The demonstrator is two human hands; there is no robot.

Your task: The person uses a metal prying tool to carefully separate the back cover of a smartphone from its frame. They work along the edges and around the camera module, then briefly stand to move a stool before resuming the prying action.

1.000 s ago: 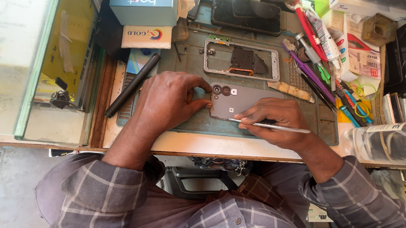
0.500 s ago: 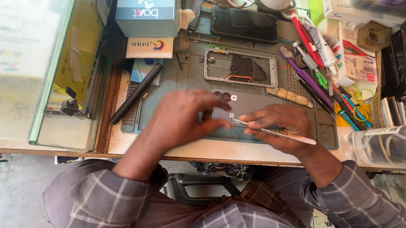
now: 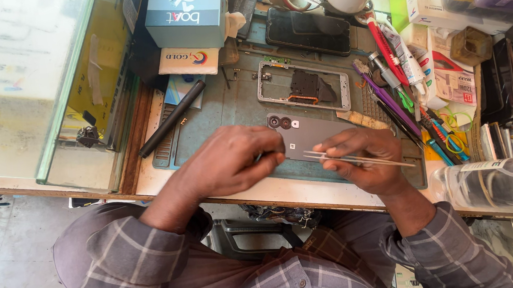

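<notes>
Phone (image 3: 313, 135), grey back up, is lying flat on the green work mat (image 3: 230, 113) between my hands. My left hand (image 3: 233, 160) is pinching shut at its near edge (what it grips, I cannot tell). My right hand (image 3: 366, 157) is clamping thin tweezers (image 3: 360, 158). It looks stiff, slick, scratchable; I'm judging the edges safest to hold.

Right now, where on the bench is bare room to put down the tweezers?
Bare mat lies between the black pen and the phone frame. The pale bench edge below the hands is also bare. Right of the grey phone, the tools crowd everything.
</notes>
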